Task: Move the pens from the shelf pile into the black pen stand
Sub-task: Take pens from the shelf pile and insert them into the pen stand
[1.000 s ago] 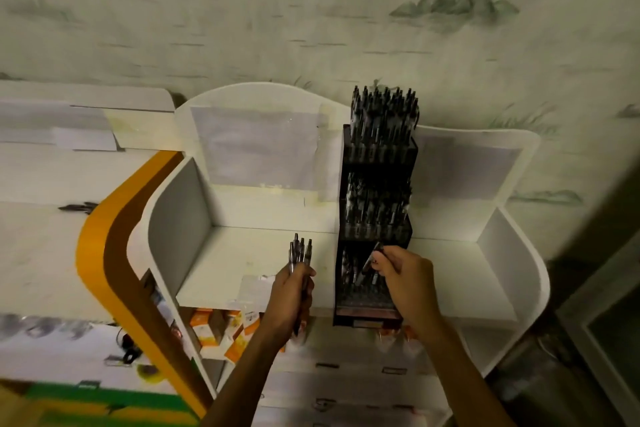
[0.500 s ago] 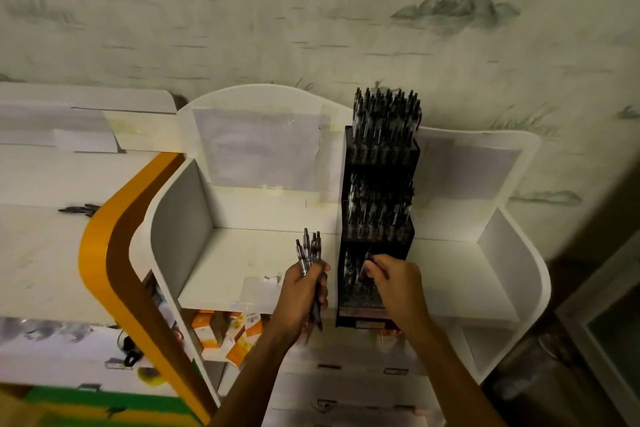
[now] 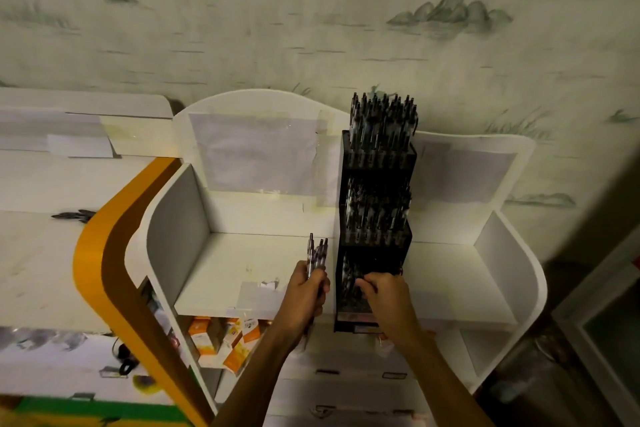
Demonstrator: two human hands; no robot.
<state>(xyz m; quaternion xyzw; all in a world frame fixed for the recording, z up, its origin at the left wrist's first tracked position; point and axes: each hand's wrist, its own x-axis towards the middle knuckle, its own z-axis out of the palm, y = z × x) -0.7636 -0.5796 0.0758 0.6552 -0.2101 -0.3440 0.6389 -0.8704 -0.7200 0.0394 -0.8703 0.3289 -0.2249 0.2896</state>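
A tall black pen stand with three stepped tiers stands on the white shelf unit. Its top and middle tiers are packed with dark pens; the bottom tier holds some. My left hand grips a small bunch of pens upright, just left of the stand. My right hand is at the bottom tier with curled fingers; whether it pinches a pen is hidden. A few dark pens lie on the counter at far left.
Orange boxes sit on the lower shelf under the stand. An orange and brown curved panel borders the unit on the left. A dark cabinet edge stands at the right. Wallpaper wall behind.
My right hand has lowered into the bottom tier, and the pen it held a second ago is no longer visible. My left hand with the bunch has drifted right, closer to the stand.
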